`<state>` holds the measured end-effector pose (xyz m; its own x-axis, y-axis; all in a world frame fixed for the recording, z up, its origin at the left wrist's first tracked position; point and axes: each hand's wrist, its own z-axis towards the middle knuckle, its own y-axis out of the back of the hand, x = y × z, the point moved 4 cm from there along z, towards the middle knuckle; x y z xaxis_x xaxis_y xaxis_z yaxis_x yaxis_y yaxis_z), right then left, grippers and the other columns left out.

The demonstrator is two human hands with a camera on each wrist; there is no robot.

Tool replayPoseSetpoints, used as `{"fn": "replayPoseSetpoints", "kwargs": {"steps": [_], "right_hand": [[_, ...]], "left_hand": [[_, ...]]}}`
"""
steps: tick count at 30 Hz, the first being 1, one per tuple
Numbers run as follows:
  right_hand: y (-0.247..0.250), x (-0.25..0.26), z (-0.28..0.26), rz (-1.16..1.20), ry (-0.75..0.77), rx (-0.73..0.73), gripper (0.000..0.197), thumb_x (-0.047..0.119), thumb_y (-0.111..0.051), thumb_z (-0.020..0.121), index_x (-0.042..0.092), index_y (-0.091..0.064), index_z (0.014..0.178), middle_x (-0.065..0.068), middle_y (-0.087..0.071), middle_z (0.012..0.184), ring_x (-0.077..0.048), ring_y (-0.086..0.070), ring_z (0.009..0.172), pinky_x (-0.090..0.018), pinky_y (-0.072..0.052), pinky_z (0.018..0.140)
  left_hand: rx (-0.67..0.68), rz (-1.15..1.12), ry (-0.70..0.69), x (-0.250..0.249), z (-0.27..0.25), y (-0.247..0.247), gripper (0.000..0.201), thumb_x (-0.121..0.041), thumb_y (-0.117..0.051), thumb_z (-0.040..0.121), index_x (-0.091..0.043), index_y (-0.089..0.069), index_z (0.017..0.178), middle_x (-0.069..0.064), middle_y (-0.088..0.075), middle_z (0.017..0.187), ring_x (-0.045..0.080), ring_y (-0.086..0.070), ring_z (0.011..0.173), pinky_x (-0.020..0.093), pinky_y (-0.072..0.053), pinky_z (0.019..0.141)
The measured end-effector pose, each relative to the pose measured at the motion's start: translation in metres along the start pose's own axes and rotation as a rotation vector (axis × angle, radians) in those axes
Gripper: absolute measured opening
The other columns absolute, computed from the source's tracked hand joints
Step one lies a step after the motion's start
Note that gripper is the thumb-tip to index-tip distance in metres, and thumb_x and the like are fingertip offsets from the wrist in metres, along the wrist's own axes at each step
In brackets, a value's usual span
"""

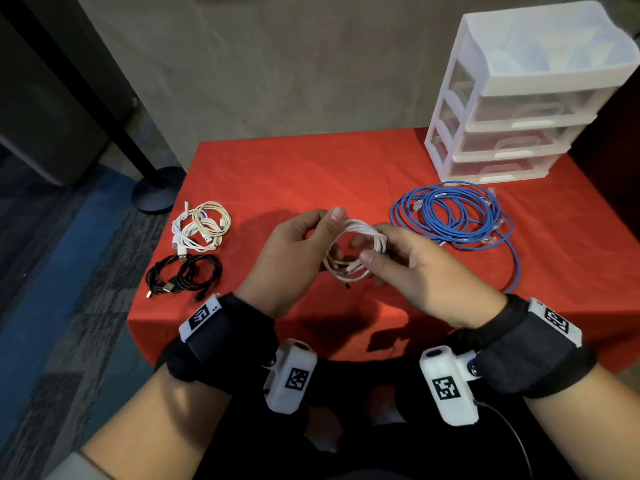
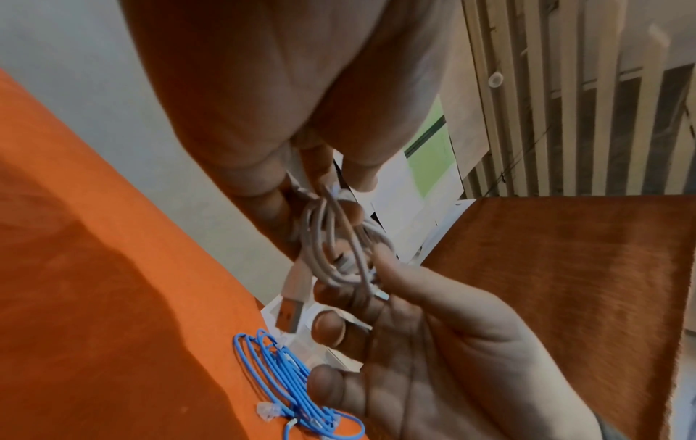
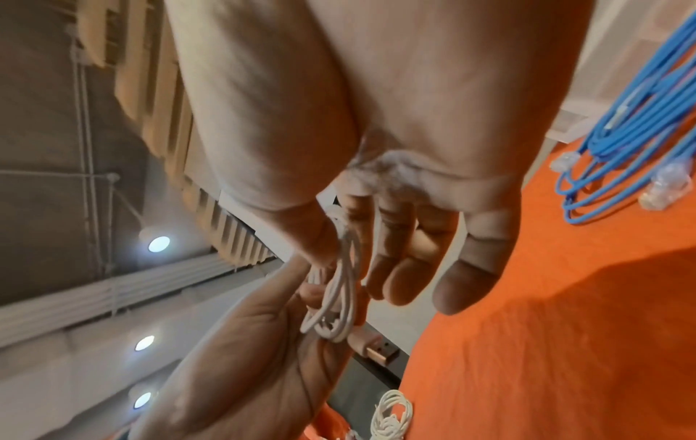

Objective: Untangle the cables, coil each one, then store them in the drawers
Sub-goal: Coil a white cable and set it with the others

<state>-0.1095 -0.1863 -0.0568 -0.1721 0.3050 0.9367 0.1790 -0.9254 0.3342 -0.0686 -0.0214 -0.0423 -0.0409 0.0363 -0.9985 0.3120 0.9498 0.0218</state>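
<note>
Above the middle of the red table, both hands hold a coiled white USB cable (image 1: 353, 251). My left hand (image 1: 325, 233) grips the coil's left side, thumb on top. My right hand (image 1: 367, 252) pinches the right side between thumb and index finger, the other fingers loosely extended. In the left wrist view the coil (image 2: 331, 244) hangs between both hands, with its USB plug (image 2: 290, 309) dangling below. The right wrist view shows the coil (image 3: 342, 282) and the plug (image 3: 376, 351). A white three-drawer unit (image 1: 512, 109) stands at the back right with its drawers closed.
A loose pile of blue network cables (image 1: 450, 213) lies in front of the drawer unit, one strand trailing toward the near edge. At the table's left lie coiled white cables (image 1: 201, 226) and black cables (image 1: 183, 275). A dark stand base (image 1: 156, 195) sits on the floor at left.
</note>
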Motion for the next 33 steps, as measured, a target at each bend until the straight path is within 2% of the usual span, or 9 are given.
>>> {"fn": "replayPoseSetpoints", "kwargs": {"steps": [2,3,7,10,16,20,24,28,33], "right_hand": [[-0.001,-0.004,0.002,0.095,-0.042,-0.042,0.022,0.025,-0.062,0.098,0.015,-0.065,0.117,-0.006,-0.065,0.087,-0.014,-0.056,0.079,-0.048,-0.047,0.071],[-0.001,-0.005,0.002,0.137,-0.058,-0.062,0.024,0.026,-0.062,0.097,0.013,-0.065,0.116,-0.01,-0.064,0.087,-0.019,-0.055,0.078,-0.05,-0.047,0.069],[0.005,-0.007,0.005,0.183,-0.059,-0.127,0.017,0.025,-0.064,0.096,0.01,-0.067,0.104,-0.007,-0.061,0.081,-0.021,-0.049,0.075,-0.041,-0.038,0.07],[0.008,-0.006,0.007,0.132,-0.047,-0.143,0.022,0.038,-0.067,0.091,0.018,-0.069,0.1,-0.024,-0.058,0.081,-0.021,-0.046,0.075,-0.042,-0.036,0.07],[0.004,-0.005,0.006,0.095,-0.02,-0.147,0.031,0.034,-0.065,0.092,0.021,-0.063,0.119,-0.018,-0.059,0.091,-0.02,-0.051,0.077,-0.052,-0.048,0.074],[0.004,-0.02,0.005,0.066,-0.093,-0.174,0.036,0.032,-0.063,0.089,0.019,-0.062,0.123,0.004,-0.059,0.089,-0.01,-0.055,0.079,-0.038,-0.048,0.075],[-0.005,-0.034,0.006,0.176,-0.172,-0.171,0.016,0.017,-0.063,0.097,0.02,-0.065,0.113,-0.012,-0.066,0.087,-0.015,-0.061,0.078,-0.037,-0.049,0.069],[-0.015,-0.032,0.009,0.351,-0.214,-0.203,0.015,0.006,-0.056,0.102,0.018,-0.065,0.103,-0.007,-0.07,0.086,-0.01,-0.064,0.072,-0.024,-0.05,0.061],[-0.018,-0.031,0.008,0.378,-0.214,-0.208,0.012,0.007,-0.058,0.101,0.017,-0.066,0.101,-0.007,-0.07,0.088,-0.009,-0.063,0.072,-0.02,-0.049,0.06]], "left_hand": [[0.012,-0.048,0.038,0.002,0.0,0.001,0.035,-0.029,-0.055,0.102,0.003,-0.069,0.106,0.004,-0.062,0.072,0.014,-0.059,0.068,0.035,-0.054,0.07],[0.02,-0.068,0.053,0.004,0.0,0.002,0.033,-0.027,-0.057,0.101,0.003,-0.068,0.109,0.005,-0.062,0.075,0.015,-0.059,0.07,0.034,-0.055,0.072],[0.049,-0.074,0.075,0.012,0.0,0.006,0.022,-0.013,-0.062,0.098,0.002,-0.069,0.112,0.012,-0.069,0.09,0.021,-0.066,0.083,0.037,-0.06,0.083],[0.026,0.001,0.082,0.013,-0.002,0.008,0.014,-0.01,-0.063,0.098,0.001,-0.07,0.104,0.01,-0.071,0.086,0.022,-0.067,0.085,0.038,-0.06,0.087],[-0.032,-0.046,0.094,0.015,0.001,0.014,0.019,-0.014,-0.063,0.098,0.002,-0.068,0.107,0.029,-0.066,0.102,0.025,-0.068,0.091,0.044,-0.061,0.086],[-0.083,-0.257,0.139,0.016,0.003,0.023,0.012,-0.015,-0.059,0.099,-0.005,-0.065,0.102,0.011,-0.068,0.085,0.019,-0.071,0.082,0.036,-0.062,0.081],[-0.089,-0.443,0.194,0.017,0.003,0.025,0.012,-0.017,-0.055,0.101,-0.009,-0.063,0.098,0.006,-0.071,0.083,0.016,-0.073,0.081,0.032,-0.061,0.08],[-0.114,-0.552,0.225,0.022,0.004,0.024,0.013,-0.017,-0.056,0.101,-0.009,-0.063,0.093,0.004,-0.071,0.081,0.016,-0.073,0.085,0.036,-0.06,0.09],[-0.167,-0.597,0.236,0.031,0.004,0.023,0.011,-0.016,-0.057,0.101,-0.009,-0.063,0.094,0.004,-0.072,0.08,0.015,-0.073,0.084,0.035,-0.059,0.091]]}}
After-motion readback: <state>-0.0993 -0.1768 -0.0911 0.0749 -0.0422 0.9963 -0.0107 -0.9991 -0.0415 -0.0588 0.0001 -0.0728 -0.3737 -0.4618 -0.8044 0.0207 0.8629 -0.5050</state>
